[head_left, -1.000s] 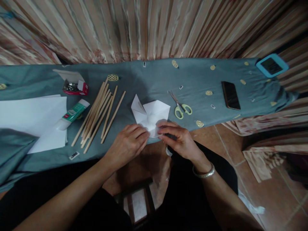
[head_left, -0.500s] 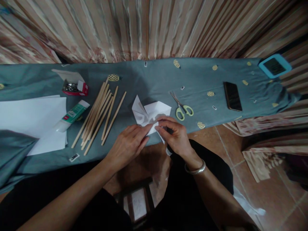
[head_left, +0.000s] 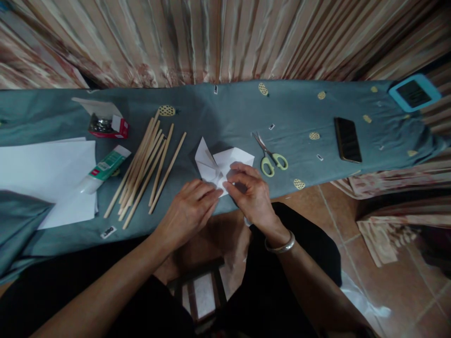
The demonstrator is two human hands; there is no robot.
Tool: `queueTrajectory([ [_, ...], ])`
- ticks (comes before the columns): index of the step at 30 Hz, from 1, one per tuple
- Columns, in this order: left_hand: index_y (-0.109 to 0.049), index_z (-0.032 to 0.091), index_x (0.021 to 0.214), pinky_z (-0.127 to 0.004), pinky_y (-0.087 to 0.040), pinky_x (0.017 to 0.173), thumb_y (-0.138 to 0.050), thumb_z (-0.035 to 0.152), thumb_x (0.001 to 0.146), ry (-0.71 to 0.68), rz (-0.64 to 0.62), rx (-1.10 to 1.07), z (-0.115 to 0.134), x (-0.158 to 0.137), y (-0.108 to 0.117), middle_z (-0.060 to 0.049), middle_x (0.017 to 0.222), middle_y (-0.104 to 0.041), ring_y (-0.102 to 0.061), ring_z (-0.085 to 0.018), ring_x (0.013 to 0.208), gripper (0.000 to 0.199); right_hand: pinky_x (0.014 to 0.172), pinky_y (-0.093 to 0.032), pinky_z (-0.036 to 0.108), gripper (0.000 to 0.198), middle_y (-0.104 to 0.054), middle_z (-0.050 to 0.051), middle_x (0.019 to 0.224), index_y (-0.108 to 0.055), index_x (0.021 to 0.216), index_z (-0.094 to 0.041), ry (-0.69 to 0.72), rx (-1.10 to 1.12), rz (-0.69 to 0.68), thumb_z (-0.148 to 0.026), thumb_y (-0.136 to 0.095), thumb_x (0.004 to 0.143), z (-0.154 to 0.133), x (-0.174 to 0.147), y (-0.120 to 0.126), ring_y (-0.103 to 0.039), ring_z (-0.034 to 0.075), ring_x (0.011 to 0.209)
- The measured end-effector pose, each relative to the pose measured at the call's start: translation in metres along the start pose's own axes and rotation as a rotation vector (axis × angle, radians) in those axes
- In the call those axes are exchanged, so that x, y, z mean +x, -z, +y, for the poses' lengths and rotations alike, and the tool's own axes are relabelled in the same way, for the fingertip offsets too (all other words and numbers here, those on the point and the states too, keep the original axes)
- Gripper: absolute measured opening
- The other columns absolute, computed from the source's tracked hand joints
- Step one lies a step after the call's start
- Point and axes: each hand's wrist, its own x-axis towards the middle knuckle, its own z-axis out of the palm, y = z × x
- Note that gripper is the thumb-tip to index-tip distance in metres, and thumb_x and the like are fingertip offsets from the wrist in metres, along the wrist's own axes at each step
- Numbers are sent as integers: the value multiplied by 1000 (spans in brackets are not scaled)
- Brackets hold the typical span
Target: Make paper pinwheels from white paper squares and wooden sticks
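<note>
A folded white paper (head_left: 235,156) with pointed flaps lies near the front edge of the cloth-covered table. My left hand (head_left: 193,203) is closed at its lower left side, the fingertips on the paper's near edge. With thumb and fingers pinched, my right hand (head_left: 252,192) grips the paper's lower right part near its middle and covers some of it. One flap stands up at the left. Green-handled scissors (head_left: 269,157) lie just right of the paper, blades slightly apart. To the left, several wooden sticks (head_left: 143,169) lie in a loose pile.
A glue stick (head_left: 107,166) rests on white paper sheets (head_left: 45,173) at the left. Behind it stands an opened red box (head_left: 109,126) with small metal pieces. A phone (head_left: 347,139) and a blue-framed device (head_left: 415,93) lie at the right. A curtain (head_left: 197,42) hangs behind the table.
My right hand has moved slightly left and pressed a raised paper flap down toward the middle. The left hand stays at the paper's near edge. The view has shifted a little.
</note>
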Motion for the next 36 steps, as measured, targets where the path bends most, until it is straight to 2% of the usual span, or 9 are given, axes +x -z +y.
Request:
queueTrajectory([
  [16,-65,12,106,-36,-51,78,-50,17,93,54,-33,-56,-1,3,-1,-9,95,-66,-58,-21,90,20,98,-49,41,4,-64,9,116,-68,83,-20,-48,13,-15,-19,-64,82,-5,1,0,-59,24,112],
  [36,-64,13,107,-36,-51,80,-50,17,92,74,-41,-69,-2,4,-3,-8,93,-66,-58,-20,89,21,98,-48,41,5,-66,8,114,-68,83,-20,-8,-46,20,-19,-64,82,-4,1,-2,-60,22,110],
])
